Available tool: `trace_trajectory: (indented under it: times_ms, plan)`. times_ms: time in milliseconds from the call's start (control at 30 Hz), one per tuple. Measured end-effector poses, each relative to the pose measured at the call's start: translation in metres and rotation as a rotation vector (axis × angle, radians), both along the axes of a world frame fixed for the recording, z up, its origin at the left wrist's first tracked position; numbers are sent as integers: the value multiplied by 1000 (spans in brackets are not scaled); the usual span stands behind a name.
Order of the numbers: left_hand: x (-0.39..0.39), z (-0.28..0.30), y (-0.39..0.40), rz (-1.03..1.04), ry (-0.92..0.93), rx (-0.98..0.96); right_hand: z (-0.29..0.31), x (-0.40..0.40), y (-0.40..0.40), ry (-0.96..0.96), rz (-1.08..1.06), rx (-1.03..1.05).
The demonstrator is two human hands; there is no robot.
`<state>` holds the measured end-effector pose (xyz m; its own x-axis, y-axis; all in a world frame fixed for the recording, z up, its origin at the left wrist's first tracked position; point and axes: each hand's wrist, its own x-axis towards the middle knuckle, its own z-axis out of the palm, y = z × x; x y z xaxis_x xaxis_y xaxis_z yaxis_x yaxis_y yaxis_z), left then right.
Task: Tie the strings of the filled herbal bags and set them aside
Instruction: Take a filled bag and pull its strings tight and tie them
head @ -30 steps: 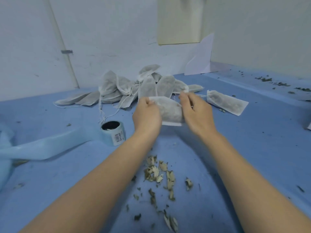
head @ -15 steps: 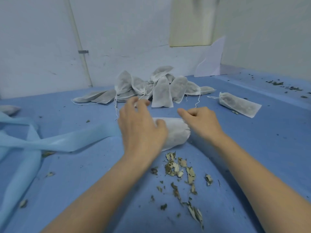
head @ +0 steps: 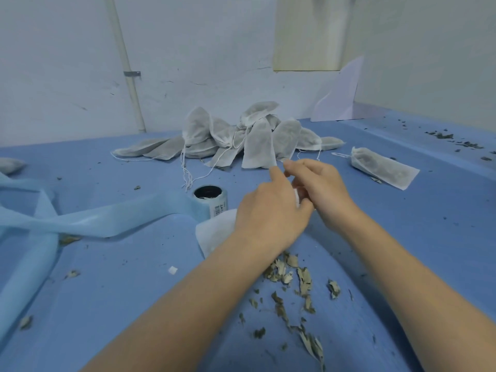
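Both hands, left hand (head: 271,210) and right hand (head: 320,187), pinch the soft, light bag (head: 214,233) at its neck, mid-frame; best gripped there.

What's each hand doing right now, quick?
Left hand: holds the white herbal bag, forefinger extended.
Right hand: fingers curled at the bag's mouth; grip cannot be told.

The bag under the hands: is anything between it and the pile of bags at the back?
Nothing visible blocks it. The bag lies under the left hand, beside the right hand. Bare blue table runs from there to the pile of bags; the tape roll sits off to the left.
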<state>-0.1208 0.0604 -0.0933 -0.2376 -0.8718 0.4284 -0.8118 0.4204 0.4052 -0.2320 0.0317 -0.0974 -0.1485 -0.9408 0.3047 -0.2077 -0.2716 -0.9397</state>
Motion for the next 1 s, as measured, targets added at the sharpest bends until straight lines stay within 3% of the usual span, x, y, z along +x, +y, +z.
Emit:
trace_trajectory:
  times_ms: [200, 333, 467, 567, 700, 800, 900, 1000]
  plan:
    - [7, -5, -3, -15, -172, -88, -3, 0, 1, 148, -126, -11]
    - [9, -4, -6, -16, -20, -31, -2, -2, 4, 266, -209, -21]
    - [11, -3, -6, -37, 201, 78, 3, -1, 4, 234, -249, 62]
    - [12, -4, -5, -51, 312, 86, 9, 0, 6, 54, -157, 239]
    - [13, -6, -6, -46, 460, 74, 13, 2, 10, -493, 93, 462]
    - [15, -9, -6, -21, 563, 93, 12, 6, 13, -832, 258, 507]
    - [18, -12, -6, 23, 688, 121, 12, 13, 17, -1008, 324, 482]
    - [19, -14, -4, 17, 773, 131, 14, 19, 21, -1042, 304, 422]
